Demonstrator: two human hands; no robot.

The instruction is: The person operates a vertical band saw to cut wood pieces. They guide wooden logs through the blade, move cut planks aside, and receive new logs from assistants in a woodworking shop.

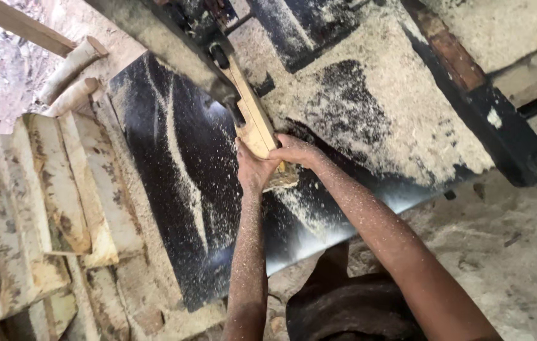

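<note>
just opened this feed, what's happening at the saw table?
A person is holding a pale wooden block with both bare hands on a dark machine table dusted with sawdust. The left hand grips the near end from below, and the right hand presses on it from the side. The block's far end sits against a dark machine part; any blade there is not visible. Rough-cut slabs of wood are stacked to the left of the table.

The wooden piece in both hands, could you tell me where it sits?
In the head view, the wooden piece lies centre frame on the dark sawdust-covered table, left hand and right hand holding its near end.
</note>
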